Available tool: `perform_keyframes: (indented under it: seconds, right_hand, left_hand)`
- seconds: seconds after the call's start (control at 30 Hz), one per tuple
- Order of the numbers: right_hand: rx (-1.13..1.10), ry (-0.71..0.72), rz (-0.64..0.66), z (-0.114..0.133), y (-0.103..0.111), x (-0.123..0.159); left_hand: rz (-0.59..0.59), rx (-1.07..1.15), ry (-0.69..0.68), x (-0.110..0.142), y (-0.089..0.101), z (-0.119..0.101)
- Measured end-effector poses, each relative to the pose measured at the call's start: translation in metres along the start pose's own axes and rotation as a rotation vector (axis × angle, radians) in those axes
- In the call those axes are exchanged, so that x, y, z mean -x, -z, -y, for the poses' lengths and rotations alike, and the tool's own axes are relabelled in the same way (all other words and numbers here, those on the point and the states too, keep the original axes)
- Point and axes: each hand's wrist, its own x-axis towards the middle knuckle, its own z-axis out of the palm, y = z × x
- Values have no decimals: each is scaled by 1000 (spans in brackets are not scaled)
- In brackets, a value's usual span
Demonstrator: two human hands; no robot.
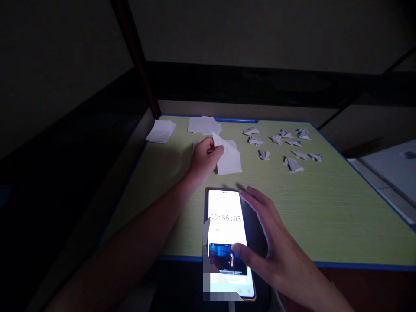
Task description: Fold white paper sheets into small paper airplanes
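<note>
My left hand [206, 157] pinches a white sheet of paper [229, 160] between thumb and fingers, above a small pile of sheets partly hidden behind it. Close to my body lies a lit smartphone [225, 234], showing a timer at 00:56:03 and a small video window. Over the phone's right side, my right hand [273, 234] has its fingers apart, with the thumb at the video window and the fingertips by the upper right corner. Whether the thumb touches the glass I cannot tell. Several folded paper pieces [292, 164] lie on the right half of the table.
One stack of white paper [161, 131] lies at the table's far left corner, another paper stack [203, 125] near the back edge. The light green table [325, 208] has a blue rim. A dark wall stands behind, and a white surface [390, 173] lies beyond the right edge.
</note>
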Motion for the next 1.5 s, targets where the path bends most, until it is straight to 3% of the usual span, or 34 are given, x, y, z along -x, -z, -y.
perform_keyframes:
  seconds: [0.23,0.43,0.63,0.8,1.07,1.27,1.5]
  right_hand:
    - [95,44,54,1,0,0]
    - [138,62,64,3,1,1]
    - [171,59,55,5,0,1]
    - [169,77,33,4,0,2]
    - [168,71,31,4,-1,2]
    - [133,46,27,1,-1,2]
    - [72,39,-10,0,2,4]
  left_hand:
    - [-34,-167,-136,8,-1,-4]
    - [126,-294,-236,12,-3,1]
    - [42,-415,-402,10,2,-3]
    - [90,-460,-471,8,3,4]
    - [65,-481,-451,9,1,1]
    - [162,-451,-429,9,1,3]
    - [154,-460,-370,4,4,11]
